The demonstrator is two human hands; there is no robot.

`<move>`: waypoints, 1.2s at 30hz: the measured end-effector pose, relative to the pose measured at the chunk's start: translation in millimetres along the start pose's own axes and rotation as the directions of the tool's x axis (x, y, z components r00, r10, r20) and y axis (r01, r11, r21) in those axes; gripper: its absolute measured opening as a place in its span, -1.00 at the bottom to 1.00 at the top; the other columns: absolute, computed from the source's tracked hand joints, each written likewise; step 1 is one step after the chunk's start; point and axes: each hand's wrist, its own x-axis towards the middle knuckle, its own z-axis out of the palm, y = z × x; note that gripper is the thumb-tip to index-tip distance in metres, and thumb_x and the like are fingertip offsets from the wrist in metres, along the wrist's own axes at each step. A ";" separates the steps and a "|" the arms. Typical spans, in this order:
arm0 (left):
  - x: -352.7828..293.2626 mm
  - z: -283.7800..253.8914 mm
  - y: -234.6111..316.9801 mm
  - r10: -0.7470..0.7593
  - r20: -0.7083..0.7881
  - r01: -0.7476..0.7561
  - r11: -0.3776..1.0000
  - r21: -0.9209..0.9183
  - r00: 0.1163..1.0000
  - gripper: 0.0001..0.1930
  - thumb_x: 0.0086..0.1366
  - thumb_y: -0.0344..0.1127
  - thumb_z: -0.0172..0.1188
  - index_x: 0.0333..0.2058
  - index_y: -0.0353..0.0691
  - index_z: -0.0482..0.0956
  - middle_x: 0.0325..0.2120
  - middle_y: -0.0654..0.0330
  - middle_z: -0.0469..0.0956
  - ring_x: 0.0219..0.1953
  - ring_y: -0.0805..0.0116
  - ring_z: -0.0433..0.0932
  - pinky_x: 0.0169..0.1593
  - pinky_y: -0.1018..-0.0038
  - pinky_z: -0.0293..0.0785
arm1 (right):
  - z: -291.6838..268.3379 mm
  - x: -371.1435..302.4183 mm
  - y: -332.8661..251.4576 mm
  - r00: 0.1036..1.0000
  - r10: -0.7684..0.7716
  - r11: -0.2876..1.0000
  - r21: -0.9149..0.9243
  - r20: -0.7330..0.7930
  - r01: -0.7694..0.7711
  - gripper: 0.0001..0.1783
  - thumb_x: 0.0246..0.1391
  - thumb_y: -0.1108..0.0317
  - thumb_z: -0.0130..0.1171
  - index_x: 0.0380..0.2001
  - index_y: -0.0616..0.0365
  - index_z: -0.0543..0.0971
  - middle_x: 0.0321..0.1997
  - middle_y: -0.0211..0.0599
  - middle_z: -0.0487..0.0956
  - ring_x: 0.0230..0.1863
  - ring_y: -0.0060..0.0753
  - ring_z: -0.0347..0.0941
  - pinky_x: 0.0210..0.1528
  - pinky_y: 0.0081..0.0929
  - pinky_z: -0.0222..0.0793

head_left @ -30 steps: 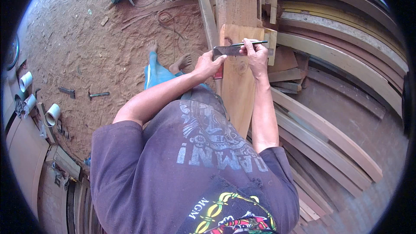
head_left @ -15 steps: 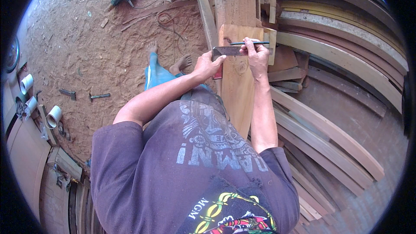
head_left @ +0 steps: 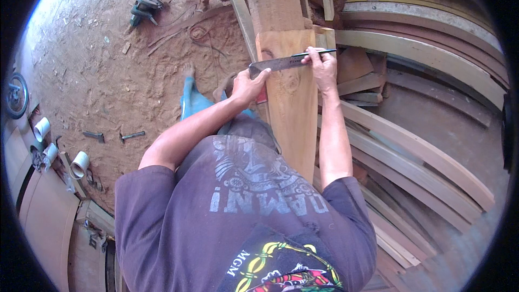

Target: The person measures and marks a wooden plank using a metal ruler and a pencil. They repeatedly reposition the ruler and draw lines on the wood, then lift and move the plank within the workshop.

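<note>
A pale wooden board (head_left: pixel 292 124) lies lengthwise in front of me on a thick, dusty timber beam (head_left: pixel 273 3). Across its face, near the far end, rests the metal blade of a try square (head_left: pixel 282 64). My left hand (head_left: pixel 250 86) is closed on the square at the board's left edge, thumb on top; a bit of red (head_left: pixel 263 96) shows below that hand. Between the fingers of my right hand (head_left: pixel 323 68) is a dark pencil (head_left: pixel 316 52), its point toward the left, just beyond the blade. This hand is over the board's right edge.
Long planks (head_left: pixel 411 154) are stacked on the right. A green power tool (head_left: pixel 145 8) with a cord lies on the dusty ground at upper left. A hammer (head_left: pixel 132 136), another hand tool (head_left: pixel 94 136) and white containers (head_left: pixel 80 164) lie to the left.
The whole view has shifted a little, and the board now appears further left. My right hand and the pencil have moved right relative to the board. Both hands keep their hold.
</note>
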 end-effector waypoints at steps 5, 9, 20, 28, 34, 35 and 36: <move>-4.1 1.5 5.0 0.073 -0.052 -0.074 0.997 -0.025 0.996 -0.57 0.31 0.11 0.36 -0.27 -0.22 0.73 -0.53 0.33 0.60 -0.55 0.55 0.46 -0.51 0.45 0.39 | -42.4 16.0 17.7 0.995 -0.054 0.996 -0.075 -0.086 0.048 -0.72 0.36 0.24 0.24 -0.23 0.30 0.67 -0.42 -0.32 0.68 -0.38 -0.53 0.64 -0.25 -0.51 0.60; -10.8 -0.6 13.2 -0.051 -0.029 0.051 0.999 -0.013 0.998 -0.59 0.31 0.06 0.38 -0.24 -0.24 0.74 -0.44 0.30 0.67 -0.42 0.54 0.54 -0.33 0.43 0.48 | -59.9 24.0 24.3 0.989 -0.077 0.993 -0.102 -0.125 0.065 -0.71 0.35 0.23 0.24 -0.29 0.28 0.68 -0.43 -0.29 0.70 -0.39 -0.54 0.64 -0.24 -0.49 0.57; -6.6 4.3 1.9 0.037 -0.045 -0.041 0.995 -0.087 0.998 -0.64 0.32 0.03 0.39 -0.30 -0.20 0.72 -0.53 0.40 0.58 -0.53 0.59 0.45 -0.50 0.48 0.38 | -66.7 29.2 28.4 0.974 -0.092 0.990 -0.125 -0.208 0.067 -0.63 0.35 0.17 0.22 -0.42 0.26 0.68 -0.51 -0.28 0.72 -0.44 -0.52 0.62 -0.28 -0.43 0.50; -7.5 5.0 4.5 0.037 -0.056 -0.040 0.998 -0.052 0.998 -0.58 0.32 0.03 0.38 -0.17 -0.27 0.75 -0.36 0.30 0.71 -0.33 0.54 0.57 -0.20 0.44 0.53 | -31.0 13.6 -18.9 0.879 -0.475 0.472 -0.833 0.035 0.288 -0.76 0.31 0.23 0.16 -0.36 0.16 0.61 -0.36 -0.07 0.69 -0.32 -0.03 0.68 -0.28 -0.08 0.56; -5.7 6.6 2.0 0.032 -0.065 -0.033 0.999 -0.012 0.997 -0.61 0.32 0.02 0.37 -0.18 -0.23 0.76 -0.35 0.22 0.75 -0.30 0.51 0.62 -0.15 0.39 0.56 | 52.3 -22.3 -52.1 0.887 -0.340 0.407 -0.801 0.314 0.440 -0.84 0.24 0.23 0.23 -0.29 0.08 0.59 -0.30 -0.11 0.66 -0.28 0.06 0.64 -0.24 -0.06 0.55; -3.3 7.2 -0.3 0.033 -0.069 -0.034 0.999 -0.011 0.997 -0.62 0.32 0.01 0.37 -0.20 -0.24 0.76 -0.36 0.22 0.74 -0.30 0.50 0.62 -0.16 0.39 0.56 | 68.1 -29.1 -55.3 0.871 -0.358 0.426 -0.771 0.336 0.472 -0.84 0.22 0.23 0.24 -0.30 0.08 0.59 -0.31 -0.11 0.66 -0.28 0.06 0.64 -0.24 -0.06 0.55; -0.4 7.8 -3.2 0.031 -0.061 -0.032 0.999 -0.014 0.998 -0.63 0.33 0.00 0.36 -0.23 -0.25 0.75 -0.37 0.21 0.74 -0.30 0.50 0.62 -0.16 0.39 0.56 | 85.0 -35.6 -58.4 0.860 -0.370 0.447 -0.744 0.351 0.497 -0.83 0.21 0.23 0.25 -0.31 0.08 0.59 -0.31 -0.11 0.66 -0.28 0.06 0.64 -0.24 -0.07 0.55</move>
